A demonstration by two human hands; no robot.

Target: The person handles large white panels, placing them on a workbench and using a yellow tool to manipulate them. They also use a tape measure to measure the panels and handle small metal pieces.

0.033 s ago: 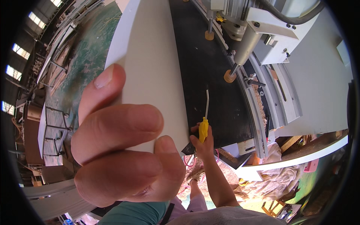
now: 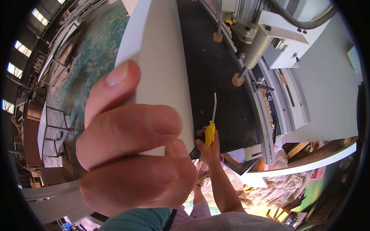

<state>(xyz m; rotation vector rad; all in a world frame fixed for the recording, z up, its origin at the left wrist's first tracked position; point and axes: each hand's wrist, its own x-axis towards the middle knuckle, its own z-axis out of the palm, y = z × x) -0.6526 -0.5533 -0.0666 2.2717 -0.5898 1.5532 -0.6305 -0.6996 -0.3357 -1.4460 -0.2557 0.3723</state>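
Note:
My left hand [image 2: 133, 142] looms large, very near the camera, over the long white panel. Its fingers are loosely curled, the uppermost one standing a little apart, and I see nothing held between them. Lower and to the right, my right hand [image 2: 209, 148] is wrapped around a yellow air blow gun [image 2: 210, 134] at the panel's near end. The gun's thin, slightly bent metal nozzle [image 2: 215, 106] points away from me over the black machine bed [image 2: 223, 111]. Part of the right-hand grip is hidden.
Cylinders with round wooden-coloured feet [image 2: 238, 79] hang over the bed at the right. Wood chips [image 2: 266, 102] lie along the metal rail [image 2: 256, 115]. A crumpled translucent sheet [image 2: 283, 192] sits at lower right. Left of the panel, a metal rack [image 2: 58, 131] stands on the green floor [image 2: 92, 54].
My left hand shifts slightly rightward in the picture, and the view itself moves a little. The right hand keeps its hold on the air blow gun.

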